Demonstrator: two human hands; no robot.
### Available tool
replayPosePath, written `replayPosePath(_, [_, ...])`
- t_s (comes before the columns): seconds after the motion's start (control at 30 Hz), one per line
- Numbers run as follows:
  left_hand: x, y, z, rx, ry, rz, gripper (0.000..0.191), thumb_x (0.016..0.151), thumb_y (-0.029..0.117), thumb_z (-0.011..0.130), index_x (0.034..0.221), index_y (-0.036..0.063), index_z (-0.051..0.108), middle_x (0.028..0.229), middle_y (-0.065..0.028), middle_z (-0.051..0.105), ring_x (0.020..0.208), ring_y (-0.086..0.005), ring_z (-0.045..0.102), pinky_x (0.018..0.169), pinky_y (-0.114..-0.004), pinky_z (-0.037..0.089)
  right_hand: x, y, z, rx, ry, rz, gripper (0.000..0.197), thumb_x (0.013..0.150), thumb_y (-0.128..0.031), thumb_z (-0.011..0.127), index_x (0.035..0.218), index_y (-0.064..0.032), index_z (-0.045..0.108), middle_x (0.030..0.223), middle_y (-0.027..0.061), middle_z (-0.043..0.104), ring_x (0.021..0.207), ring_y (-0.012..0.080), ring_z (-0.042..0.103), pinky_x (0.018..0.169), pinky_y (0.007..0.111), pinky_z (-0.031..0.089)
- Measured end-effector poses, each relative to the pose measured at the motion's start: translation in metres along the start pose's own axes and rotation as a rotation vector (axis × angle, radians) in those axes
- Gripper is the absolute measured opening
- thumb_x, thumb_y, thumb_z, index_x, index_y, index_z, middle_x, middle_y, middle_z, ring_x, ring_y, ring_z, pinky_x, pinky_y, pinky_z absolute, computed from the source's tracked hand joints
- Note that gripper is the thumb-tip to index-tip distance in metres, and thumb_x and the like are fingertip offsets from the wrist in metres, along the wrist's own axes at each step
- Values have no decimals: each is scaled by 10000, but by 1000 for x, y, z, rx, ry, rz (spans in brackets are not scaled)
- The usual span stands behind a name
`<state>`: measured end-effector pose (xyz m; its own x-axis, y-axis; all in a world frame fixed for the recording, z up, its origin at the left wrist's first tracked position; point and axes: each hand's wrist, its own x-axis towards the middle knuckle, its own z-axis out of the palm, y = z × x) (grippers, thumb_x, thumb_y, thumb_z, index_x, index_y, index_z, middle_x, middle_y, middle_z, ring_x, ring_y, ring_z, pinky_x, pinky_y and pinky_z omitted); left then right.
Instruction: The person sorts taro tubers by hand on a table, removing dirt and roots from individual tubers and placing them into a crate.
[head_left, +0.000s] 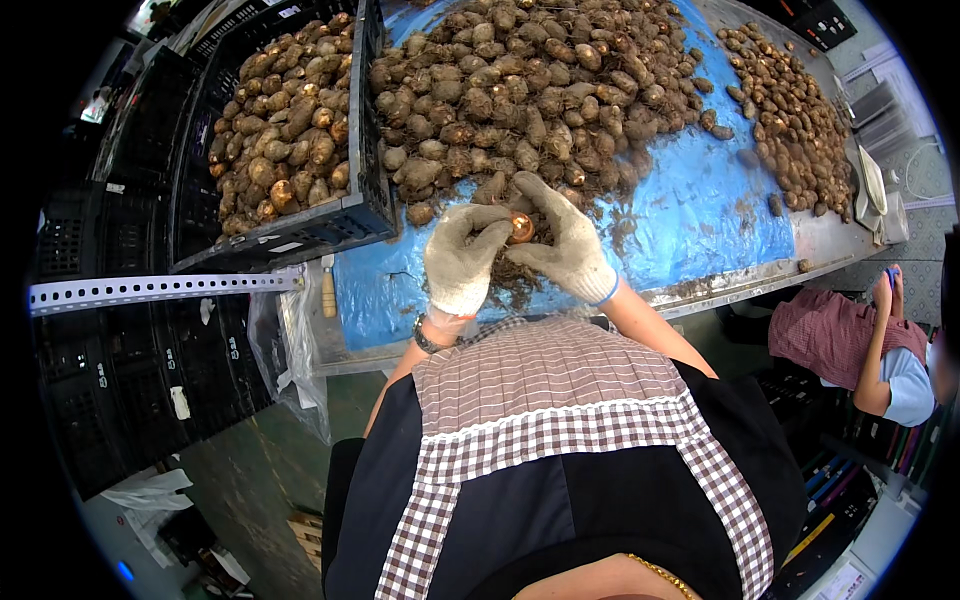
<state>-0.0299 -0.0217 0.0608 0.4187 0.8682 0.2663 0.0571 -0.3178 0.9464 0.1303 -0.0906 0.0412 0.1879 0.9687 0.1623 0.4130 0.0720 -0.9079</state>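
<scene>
Between my two gloved hands is a small taro corm (520, 228) with a reddish-brown, shiny end. My left hand (466, 255), in a soiled white knitted glove, pinches its left side with thumb and fingers. On its other side my right hand (559, 236), gloved alike, is curved with fingers spread; whether it touches the corm is unclear. Loose root fibres (517, 289) lie under the hands. Just beyond them rises a large heap of hairy taro corms (517, 97) on blue plastic sheeting (675, 217).
A black plastic crate (375, 135) full of corms stands at left. A wooden-handled tool (328, 289) lies by the sheet's left edge. More corms (795, 127) are piled at far right. A perforated metal strip (165, 289) juts out left. Another person (862, 337) is at right.
</scene>
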Motion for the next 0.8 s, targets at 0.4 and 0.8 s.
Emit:
replayPosePath(0.4, [0, -13, -6, -77, 100, -61, 204, 834, 78, 716, 1033, 34, 706, 1057, -94, 649, 916, -171, 627, 778, -303, 514, 8, -9, -14, 606, 47, 108, 838, 744, -151, 833, 1429, 14, 379, 1415, 140, 455, 1275, 228, 479, 1063, 359, 433])
replayPosePath(0.8, [6, -30, -9, 95, -131, 117, 136, 810, 37, 706, 936, 3, 665, 963, -98, 652, 838, -189, 638, 698, -315, 513, 4, -14, -19, 799, 73, 202, 583, 814, -108, 740, 1332, 9, 501, 1303, 104, 548, 1148, 186, 553, 973, 339, 479])
